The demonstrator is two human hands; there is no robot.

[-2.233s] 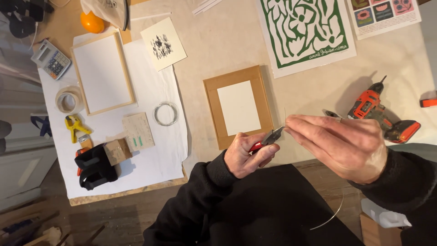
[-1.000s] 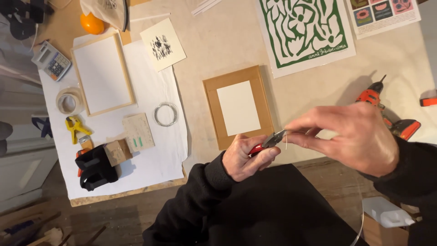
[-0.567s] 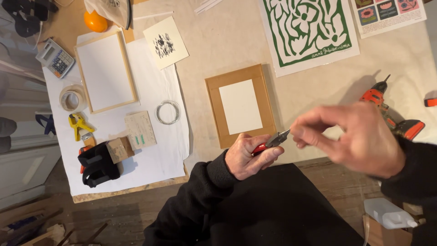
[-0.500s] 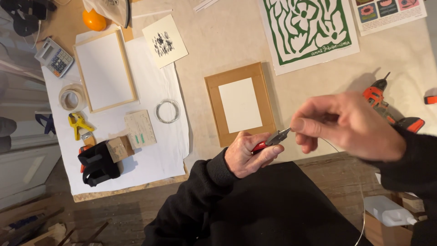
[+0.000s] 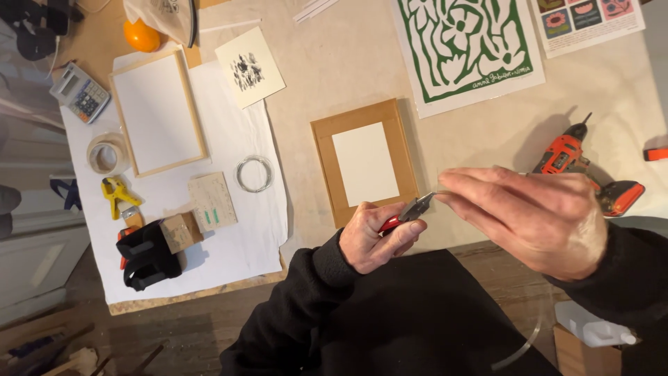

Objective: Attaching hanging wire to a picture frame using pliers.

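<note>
Near the front edge of the bench (image 5: 362, 56), the left hand (image 5: 376, 237) has its fingers wrapped tight around red-handled metal pliers (image 5: 407, 213). The right hand (image 5: 532, 216) meets the plier tip, fingers pinched together; anything between them is too small to see. A brown cardboard-backed picture frame (image 5: 365, 161) lies just behind.

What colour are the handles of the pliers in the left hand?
Red, showing between the fingers of the left hand on the pliers; the head view shows it.
</note>
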